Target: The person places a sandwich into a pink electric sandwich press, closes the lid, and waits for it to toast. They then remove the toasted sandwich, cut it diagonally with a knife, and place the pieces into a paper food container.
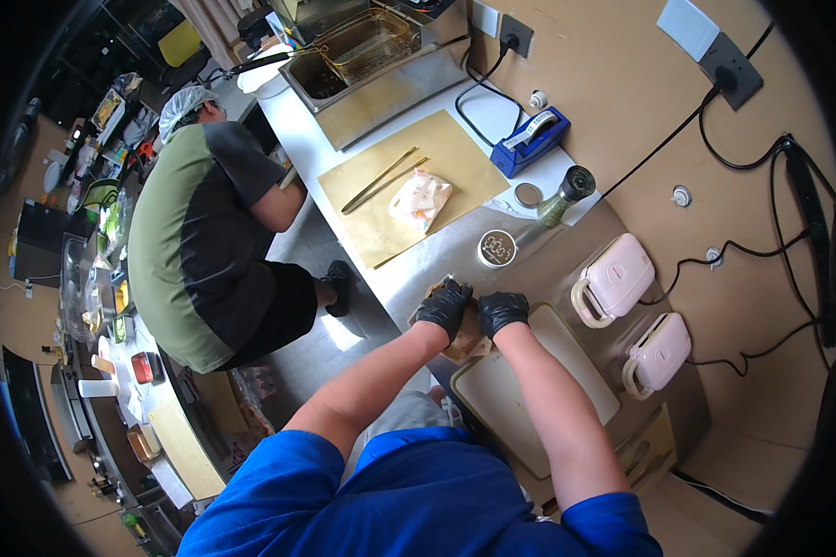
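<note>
Both my hands wear black gloves and are over a brown paper package (465, 335) at the counter's front edge. My left hand (446, 308) rests on its upper left part with bent fingers. My right hand (503, 310) is curled at the package's right side; what its fingers grip is hidden. A round digital timer (497, 248) stands just beyond my hands. Farther off, a paper-wrapped item (421, 200) lies on a brown paper sheet (390, 240), beside metal tongs (383, 182). A white tray with a green rim (543, 390) lies beneath my right forearm.
Two pink appliances (616, 278) (658, 355) stand at the right. A herb grinder (564, 198), a round lid (528, 195) and a blue tape dispenser (531, 143) are near the wall. A deep fryer (383, 76) is at the far end. A co-worker (209, 237) bends down at the left.
</note>
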